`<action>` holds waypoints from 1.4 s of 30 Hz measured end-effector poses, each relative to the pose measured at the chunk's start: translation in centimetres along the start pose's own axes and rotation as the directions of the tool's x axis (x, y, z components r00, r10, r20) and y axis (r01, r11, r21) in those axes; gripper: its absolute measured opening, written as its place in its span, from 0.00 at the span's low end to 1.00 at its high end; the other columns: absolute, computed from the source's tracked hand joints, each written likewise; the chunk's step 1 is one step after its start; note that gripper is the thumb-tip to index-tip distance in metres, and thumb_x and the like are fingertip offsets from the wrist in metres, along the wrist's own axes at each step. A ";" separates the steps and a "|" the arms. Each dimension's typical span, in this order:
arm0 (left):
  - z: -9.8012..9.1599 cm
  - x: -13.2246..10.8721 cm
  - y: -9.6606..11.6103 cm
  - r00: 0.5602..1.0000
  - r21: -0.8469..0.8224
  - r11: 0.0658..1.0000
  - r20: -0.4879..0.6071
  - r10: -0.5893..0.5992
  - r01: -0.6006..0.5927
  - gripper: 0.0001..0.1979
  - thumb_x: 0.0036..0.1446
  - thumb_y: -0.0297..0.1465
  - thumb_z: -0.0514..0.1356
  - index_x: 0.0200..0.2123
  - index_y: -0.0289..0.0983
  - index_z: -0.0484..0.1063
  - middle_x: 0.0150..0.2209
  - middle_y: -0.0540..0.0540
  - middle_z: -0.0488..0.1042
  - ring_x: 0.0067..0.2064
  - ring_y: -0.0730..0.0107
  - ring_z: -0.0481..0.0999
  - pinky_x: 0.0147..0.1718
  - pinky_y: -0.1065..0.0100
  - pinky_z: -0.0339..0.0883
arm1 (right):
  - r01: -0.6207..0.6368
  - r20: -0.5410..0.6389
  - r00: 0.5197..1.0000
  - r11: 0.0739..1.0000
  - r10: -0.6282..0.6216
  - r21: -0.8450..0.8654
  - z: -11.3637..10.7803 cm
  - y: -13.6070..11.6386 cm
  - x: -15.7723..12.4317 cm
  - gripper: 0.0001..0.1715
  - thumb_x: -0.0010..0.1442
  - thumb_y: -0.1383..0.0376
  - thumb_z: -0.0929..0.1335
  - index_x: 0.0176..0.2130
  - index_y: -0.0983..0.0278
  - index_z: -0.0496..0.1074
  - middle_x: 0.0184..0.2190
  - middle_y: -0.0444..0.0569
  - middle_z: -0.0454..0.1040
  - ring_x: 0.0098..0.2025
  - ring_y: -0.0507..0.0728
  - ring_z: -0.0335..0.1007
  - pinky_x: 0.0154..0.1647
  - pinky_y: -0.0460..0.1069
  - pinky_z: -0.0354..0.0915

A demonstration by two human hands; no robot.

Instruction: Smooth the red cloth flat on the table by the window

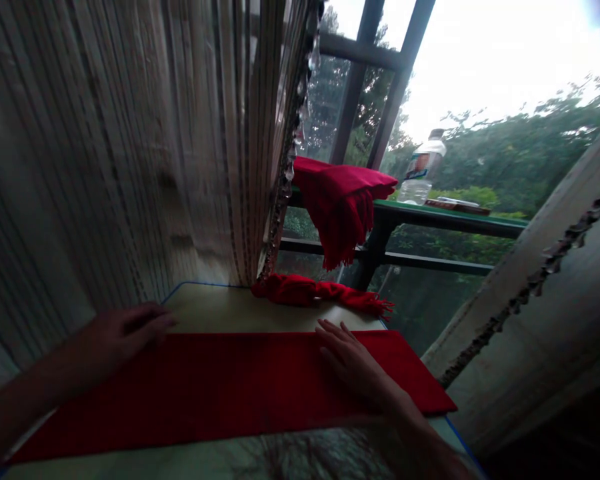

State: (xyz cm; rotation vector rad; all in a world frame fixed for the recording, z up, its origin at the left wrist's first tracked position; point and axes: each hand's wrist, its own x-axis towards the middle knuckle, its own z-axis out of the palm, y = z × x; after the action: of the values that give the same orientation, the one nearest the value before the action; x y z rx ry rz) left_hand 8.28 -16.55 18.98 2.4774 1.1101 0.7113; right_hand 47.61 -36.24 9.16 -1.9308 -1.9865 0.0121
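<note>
A long red scarf (220,387) lies folded flat across a pale table (215,310). My left hand (117,333) rests at the scarf's far left edge, fingers together and lying flat. Fingers stretched out, my right hand (353,360) presses flat on the scarf's right part. Just past the flat cloth, a bunched red fringed scarf end (320,293) lies along the table's far edge. Neither hand holds anything.
Another red fringed scarf (343,200) hangs over a green window rail (450,217). A plastic water bottle (423,167) stands on that rail. Striped curtains (130,147) hang at left, and a curtain (545,313) with beaded trim at right.
</note>
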 end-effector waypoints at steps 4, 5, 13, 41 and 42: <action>9.2 4.0 5.8 0.933 -0.074 0.953 0.197 0.302 -0.293 0.22 0.70 0.36 0.55 0.63 0.37 0.72 0.65 0.45 0.72 0.66 0.58 0.69 0.67 0.59 0.57 | 0.065 0.029 0.997 0.998 -0.066 0.027 0.7 -1.2 0.6 0.37 0.73 0.56 0.59 0.75 0.38 0.42 0.74 0.31 0.45 0.75 0.60 0.46 0.75 0.63 0.47; 11.3 4.4 7.0 0.879 -0.058 0.922 0.283 0.384 -0.383 0.26 0.69 0.36 0.56 0.68 0.38 0.66 0.70 0.43 0.63 0.72 0.55 0.59 0.71 0.53 0.47 | 0.069 0.034 0.997 0.997 -0.071 0.033 0.8 -1.4 0.7 0.39 0.73 0.55 0.60 0.75 0.39 0.40 0.74 0.31 0.43 0.75 0.60 0.44 0.75 0.64 0.47; 15.9 1.8 8.1 0.758 -0.052 0.882 0.491 0.430 -0.468 0.34 0.74 0.44 0.51 0.76 0.40 0.47 0.76 0.43 0.45 0.77 0.54 0.43 0.74 0.49 0.37 | 0.042 0.115 0.992 0.994 -0.053 0.099 0.8 -1.5 0.3 0.37 0.73 0.47 0.61 0.74 0.39 0.44 0.73 0.33 0.44 0.75 0.61 0.44 0.75 0.65 0.46; 14.4 1.5 9.7 0.643 -0.096 0.823 0.576 0.505 -0.561 0.42 0.63 0.64 0.52 0.74 0.54 0.52 0.77 0.39 0.36 0.76 0.40 0.35 0.70 0.35 0.31 | 0.003 0.288 0.957 0.999 -0.016 0.047 -2.0 -2.5 -1.5 0.57 0.62 0.35 0.68 0.75 0.60 0.51 0.76 0.52 0.43 0.77 0.72 0.34 0.75 0.71 0.41; 14.4 1.4 9.7 0.642 -0.101 0.823 0.574 0.508 -0.560 0.42 0.63 0.64 0.52 0.74 0.54 0.52 0.77 0.39 0.36 0.76 0.39 0.35 0.70 0.35 0.31 | 0.003 0.287 0.958 0.999 -0.016 0.047 -1.9 -2.5 -1.5 0.55 0.63 0.36 0.67 0.75 0.60 0.51 0.76 0.52 0.43 0.77 0.71 0.34 0.75 0.71 0.41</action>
State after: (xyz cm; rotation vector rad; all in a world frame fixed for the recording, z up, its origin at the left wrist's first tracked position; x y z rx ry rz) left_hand 23.00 -23.01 12.30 2.8189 0.1621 -0.0150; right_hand 45.67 -38.33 11.23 -1.9827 -2.1538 0.3532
